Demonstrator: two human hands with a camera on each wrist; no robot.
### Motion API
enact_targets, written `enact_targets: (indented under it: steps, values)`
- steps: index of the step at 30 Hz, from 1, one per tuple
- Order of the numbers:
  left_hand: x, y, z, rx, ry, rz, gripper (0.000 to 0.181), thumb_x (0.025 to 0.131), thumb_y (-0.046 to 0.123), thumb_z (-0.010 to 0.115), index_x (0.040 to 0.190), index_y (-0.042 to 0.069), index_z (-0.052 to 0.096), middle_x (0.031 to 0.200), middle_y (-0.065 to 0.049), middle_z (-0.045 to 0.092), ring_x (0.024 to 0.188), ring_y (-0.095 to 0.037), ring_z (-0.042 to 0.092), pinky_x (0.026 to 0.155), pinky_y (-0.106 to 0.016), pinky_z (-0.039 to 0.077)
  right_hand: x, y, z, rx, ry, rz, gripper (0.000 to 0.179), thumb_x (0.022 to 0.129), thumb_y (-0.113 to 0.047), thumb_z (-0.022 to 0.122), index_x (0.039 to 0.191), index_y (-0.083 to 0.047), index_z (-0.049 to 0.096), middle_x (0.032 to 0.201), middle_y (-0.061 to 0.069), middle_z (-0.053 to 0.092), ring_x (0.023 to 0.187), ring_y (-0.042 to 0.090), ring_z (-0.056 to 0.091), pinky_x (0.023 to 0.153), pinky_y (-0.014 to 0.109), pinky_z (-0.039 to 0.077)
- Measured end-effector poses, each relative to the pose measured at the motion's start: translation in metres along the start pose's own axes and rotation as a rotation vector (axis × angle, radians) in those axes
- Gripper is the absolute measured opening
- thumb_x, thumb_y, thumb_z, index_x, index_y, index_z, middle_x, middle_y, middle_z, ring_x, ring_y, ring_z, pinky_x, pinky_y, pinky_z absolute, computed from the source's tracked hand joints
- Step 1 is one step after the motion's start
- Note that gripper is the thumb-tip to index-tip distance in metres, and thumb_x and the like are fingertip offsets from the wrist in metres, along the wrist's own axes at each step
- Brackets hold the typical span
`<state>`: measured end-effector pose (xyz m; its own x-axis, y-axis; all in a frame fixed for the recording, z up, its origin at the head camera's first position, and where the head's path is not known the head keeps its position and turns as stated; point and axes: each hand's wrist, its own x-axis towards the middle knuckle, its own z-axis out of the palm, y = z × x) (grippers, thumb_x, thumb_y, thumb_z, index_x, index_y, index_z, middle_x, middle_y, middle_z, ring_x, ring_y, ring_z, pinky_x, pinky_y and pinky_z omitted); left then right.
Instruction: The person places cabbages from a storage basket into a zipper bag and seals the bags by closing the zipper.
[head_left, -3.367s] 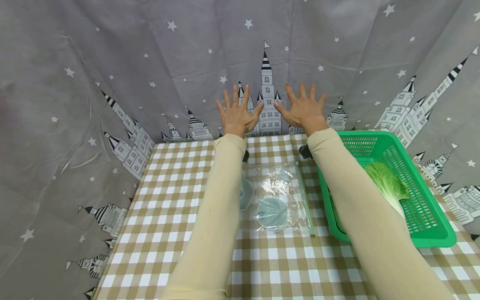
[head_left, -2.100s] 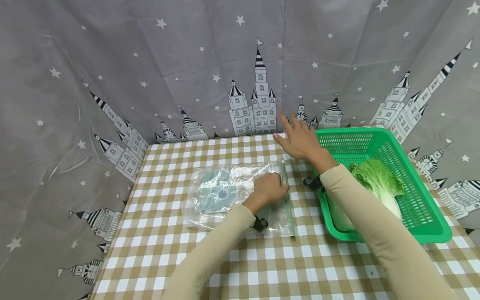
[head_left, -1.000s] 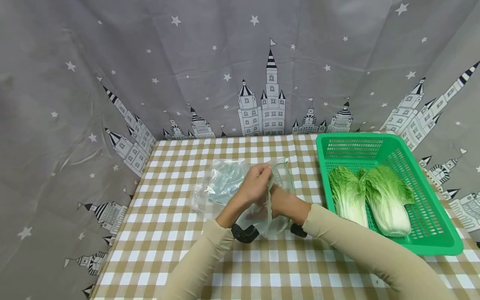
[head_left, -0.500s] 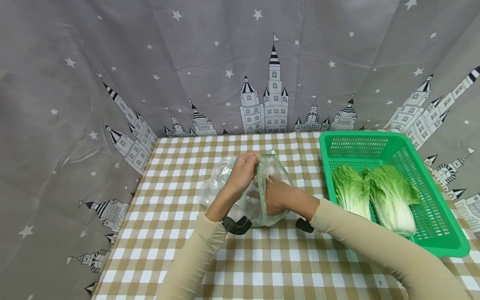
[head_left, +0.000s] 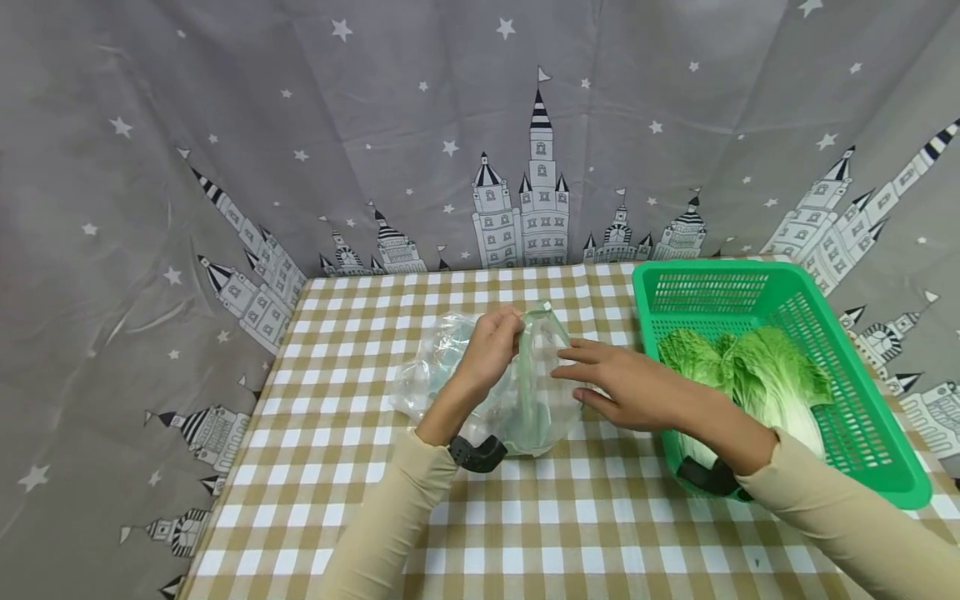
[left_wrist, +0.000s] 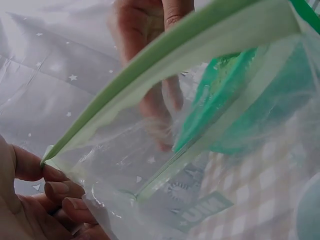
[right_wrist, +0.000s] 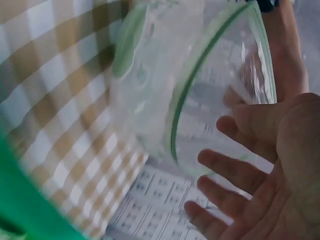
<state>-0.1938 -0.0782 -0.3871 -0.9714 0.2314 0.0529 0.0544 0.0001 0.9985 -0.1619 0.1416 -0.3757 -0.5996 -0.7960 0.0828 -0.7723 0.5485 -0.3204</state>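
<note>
A clear plastic zip bag (head_left: 450,358) with pale green printing lies on the checked tablecloth, its mouth spread and raised toward the right. At the far corner of that mouth my left hand (head_left: 487,350) pinches the rim; the left wrist view shows finger and thumb on the end of the green zip strip (left_wrist: 100,102). My right hand (head_left: 633,387) is just outside the mouth with its fingers loosely extended and nothing held. In the right wrist view these fingers (right_wrist: 235,172) are spread in front of the opening. Whether they touch the bag is unclear.
Right of the bag stands a green plastic basket (head_left: 720,268) holding two napa cabbages (head_left: 780,392), one partly hidden behind my right forearm. A checked tablecloth (head_left: 345,450) covers the table. A grey curtain (head_left: 405,133) with castles and stars hangs behind it.
Both hands came down from the raised pose to the flat bag, and its mouth got opened. My right hand was inside and has now withdrawn rightward; the left keeps its pinch.
</note>
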Motion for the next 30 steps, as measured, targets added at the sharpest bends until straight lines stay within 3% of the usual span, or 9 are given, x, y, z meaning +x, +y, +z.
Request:
enact_targets:
  steps: [4,8,14,21,26,30]
  values:
    - [0.001,-0.002,0.004,0.004,-0.012,-0.003,0.022,0.092,0.003,0.036,0.074,0.006,0.047,0.060,0.002,0.029,0.052,-0.010,0.024,0.050,-0.022,0.023,-0.023,0.010,-0.008,-0.029,0.086,0.107,0.038,0.095,-0.018,0.065,0.131,-0.005,0.061,0.136,0.021,0.054,0.127,0.041,0.047,0.098,0.057,0.041]
    - [0.002,-0.003,0.006,0.014,-0.017,0.000,0.021,0.092,0.003,0.037,0.073,0.006,0.047,0.060,0.002,0.030,0.053,-0.010,0.025,0.051,-0.022,0.024,-0.046,0.021,-0.016,-0.070,0.104,0.296,0.047,0.094,-0.021,0.067,0.136,-0.002,0.055,0.136,0.027,0.050,0.123,0.045,0.049,0.095,0.059,0.042]
    - [0.001,-0.006,0.005,0.012,-0.015,-0.009,0.023,0.093,0.002,0.037,0.072,0.005,0.046,0.058,0.002,0.029,0.051,-0.011,0.023,0.049,-0.023,0.023,-0.073,0.038,-0.017,-0.076,-0.003,0.519,0.065,0.094,-0.028,0.066,0.146,0.001,0.039,0.141,0.039,0.036,0.122,0.061,0.038,0.093,0.069,0.036]
    - [0.001,-0.010,0.005,0.013,-0.030,-0.039,0.024,0.094,0.002,0.038,0.072,0.006,0.045,0.056,0.002,0.031,0.049,-0.012,0.026,0.048,-0.023,0.024,-0.086,0.046,-0.007,-0.083,-0.143,0.752,0.081,0.091,-0.048,0.066,0.150,-0.006,0.030,0.145,0.037,0.026,0.122,0.068,0.028,0.071,0.077,0.040]
    - [-0.001,-0.006,0.008,0.024,-0.035,-0.041,0.023,0.092,0.001,0.036,0.072,0.005,0.047,0.056,0.002,0.032,0.050,-0.012,0.027,0.049,-0.022,0.025,-0.092,0.050,0.002,-0.070,-0.213,0.813,0.095,0.083,-0.052,0.073,0.148,0.000,0.027,0.138,0.046,0.025,0.107,0.073,0.036,0.064,0.069,0.045]
    - [0.000,-0.010,0.009,0.040,-0.011,-0.018,0.022,0.091,0.004,0.039,0.072,0.007,0.049,0.056,0.002,0.032,0.050,-0.011,0.028,0.048,-0.023,0.024,-0.090,0.054,0.007,-0.043,-0.206,0.746,0.097,0.079,-0.039,0.082,0.144,0.006,0.026,0.130,0.052,0.027,0.084,0.064,0.052,0.058,0.058,0.049]
